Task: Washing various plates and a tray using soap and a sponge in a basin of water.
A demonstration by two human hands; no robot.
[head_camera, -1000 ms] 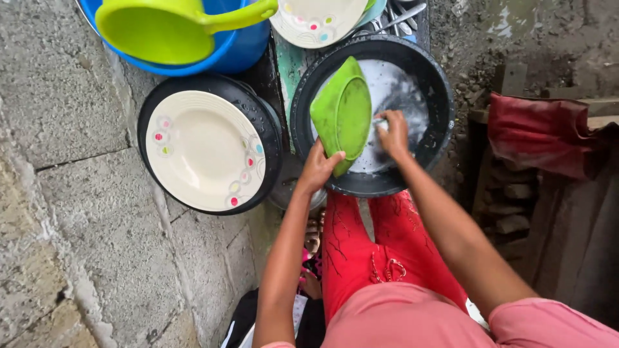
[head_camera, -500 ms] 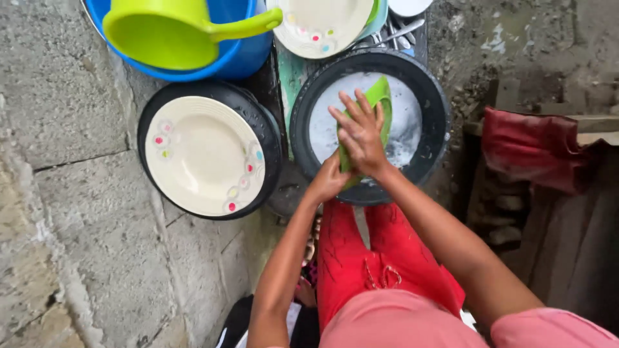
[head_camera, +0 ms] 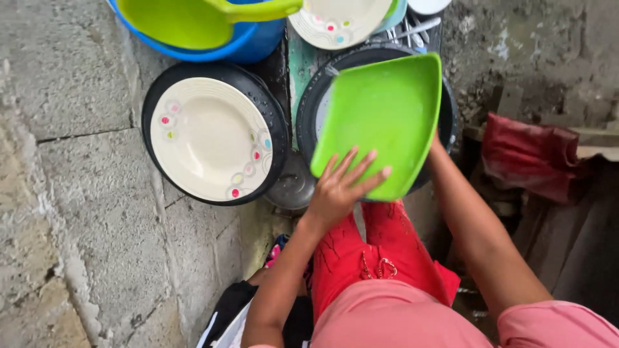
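Note:
A square lime-green plate (head_camera: 385, 116) is held flat above a black basin (head_camera: 309, 109). My left hand (head_camera: 340, 187) lies with spread fingers on the plate's near edge. My right hand is hidden behind the plate's right edge; only its forearm (head_camera: 480, 232) shows, reaching up to the plate. The basin's inside is mostly covered by the plate.
A cream plate with coloured dots (head_camera: 211, 138) lies in a second black basin (head_camera: 274, 122) at left. Behind are a blue tub (head_camera: 258, 38) holding a green scoop (head_camera: 187, 19), another dotted plate (head_camera: 338, 19), cutlery (head_camera: 416, 29). A red cloth (head_camera: 532, 154) lies right; stone paving left.
The green plate was lifted out of the soapy basin and turned face-up toward me. My left hand moved onto its near edge; my right hand slipped behind it.

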